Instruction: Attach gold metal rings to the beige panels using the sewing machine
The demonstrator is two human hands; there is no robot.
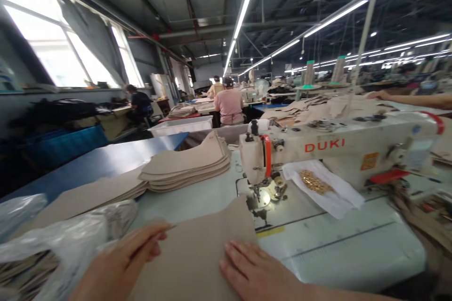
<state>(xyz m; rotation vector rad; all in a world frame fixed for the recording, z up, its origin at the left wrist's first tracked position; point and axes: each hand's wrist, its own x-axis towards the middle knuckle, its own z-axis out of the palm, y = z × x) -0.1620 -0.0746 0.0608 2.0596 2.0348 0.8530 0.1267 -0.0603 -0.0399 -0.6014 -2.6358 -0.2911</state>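
A beige fabric-like panel [197,249] lies in front of me on the pale sewing table, its far corner reaching close to the needle area of a sewing machine [318,150] marked DUKI. At the panel's left edge, my left hand [123,261] is closed, thumb and fingers pinching the edge near its corner. My right hand [256,268] lies flat on the panel's right side with the fingers stretched out. Behind the panel rests a stack of similar beige pieces [185,169], beside more flat pieces [102,193] on the left.
A white sheet [339,202] holding small gold-coloured parts [316,182] lies under the machine arm. Clear plastic bags [77,235] crowd the left front. Another person's arm [416,99] reaches over beige pieces at right. People [229,103] sit further back.
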